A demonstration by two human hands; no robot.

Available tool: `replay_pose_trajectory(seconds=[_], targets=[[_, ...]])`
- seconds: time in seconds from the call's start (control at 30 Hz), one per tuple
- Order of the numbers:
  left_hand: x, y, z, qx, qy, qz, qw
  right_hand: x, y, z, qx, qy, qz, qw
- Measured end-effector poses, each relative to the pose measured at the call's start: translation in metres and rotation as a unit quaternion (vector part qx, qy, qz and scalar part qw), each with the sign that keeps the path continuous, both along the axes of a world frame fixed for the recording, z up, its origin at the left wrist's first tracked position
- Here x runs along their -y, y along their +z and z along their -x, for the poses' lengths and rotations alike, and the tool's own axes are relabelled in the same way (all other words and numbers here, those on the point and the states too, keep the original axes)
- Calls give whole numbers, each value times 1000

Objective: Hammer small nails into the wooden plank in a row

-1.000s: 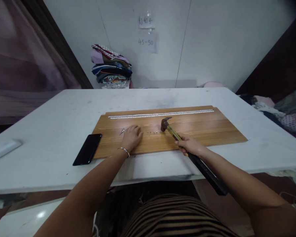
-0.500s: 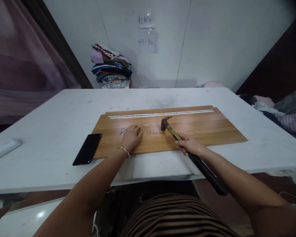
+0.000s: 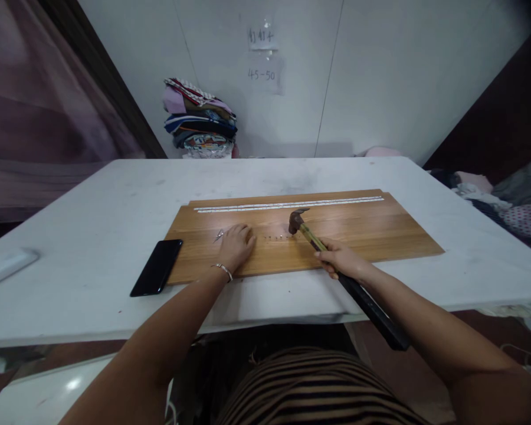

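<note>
My right hand is wrapped around the handle of a claw hammer, about midway along it. The hammer's rusty head is over a wooden board, at the right part of a short row of small nails. Whether the head touches a nail I cannot tell. Palm down on the board, my left hand lies left of that row, fingers extended, holding nothing visible. A few loose nails lie just beyond its left side. Two white measuring strips run along the board's far side.
A black phone overlaps the board's left front corner. The board lies on a white table. Folded clothes are stacked behind the far edge, by the wall. At the far left is a white object; more cloth lies at right.
</note>
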State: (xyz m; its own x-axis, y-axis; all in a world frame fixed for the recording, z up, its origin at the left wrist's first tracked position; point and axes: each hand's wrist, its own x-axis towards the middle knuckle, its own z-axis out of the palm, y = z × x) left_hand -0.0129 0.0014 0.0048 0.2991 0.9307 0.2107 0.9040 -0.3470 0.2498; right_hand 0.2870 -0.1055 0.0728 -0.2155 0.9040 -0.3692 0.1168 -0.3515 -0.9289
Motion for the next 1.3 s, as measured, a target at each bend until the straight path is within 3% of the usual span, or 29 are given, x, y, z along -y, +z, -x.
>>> replay_pose_trajectory(seconds=[1.3], targets=[[-2,-3,1,11,-4,-11,1000,3,2,1,-4,-1,8,1000]])
